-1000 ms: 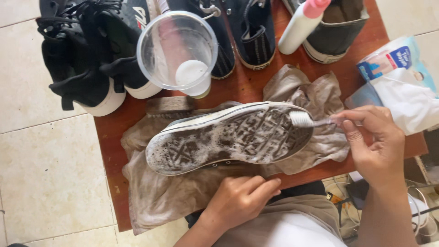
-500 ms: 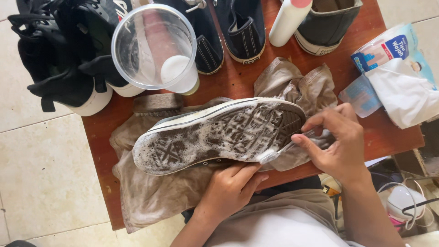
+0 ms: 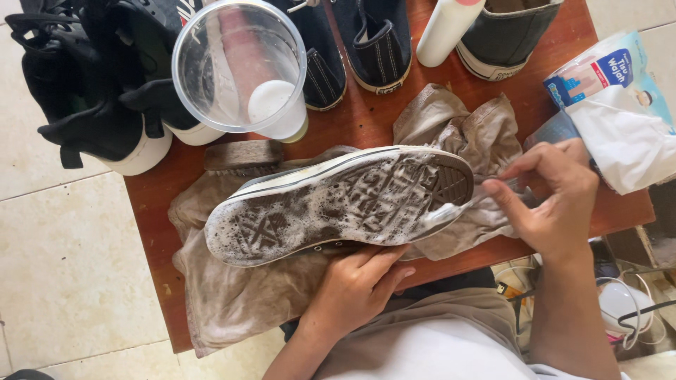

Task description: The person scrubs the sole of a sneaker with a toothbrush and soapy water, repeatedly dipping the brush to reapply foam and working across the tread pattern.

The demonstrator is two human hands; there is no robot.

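Scrubbing a soapy shoe (image 3: 338, 204) sole-up on a stained cloth (image 3: 232, 295); right hand (image 3: 553, 200) grasping a toothbrush (image 3: 458, 207); left hand (image 3: 355, 285) gripping the shoe's underside.

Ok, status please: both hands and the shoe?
Left hand steadies shoe, sole up, foamy. Right hand holds toothbrush at sole edge. Nothing blocks.

The picture is bright with soft daylight, and the tile floor (image 3: 63, 267) at 9 o'clock looks pale and a bit washed out. The clear cup (image 3: 239, 67) at 11 o'clock shines with small glare spots. Shadows are soft and short, and the brush (image 3: 458, 205) near the right hand (image 3: 556, 200) is a little blurry.
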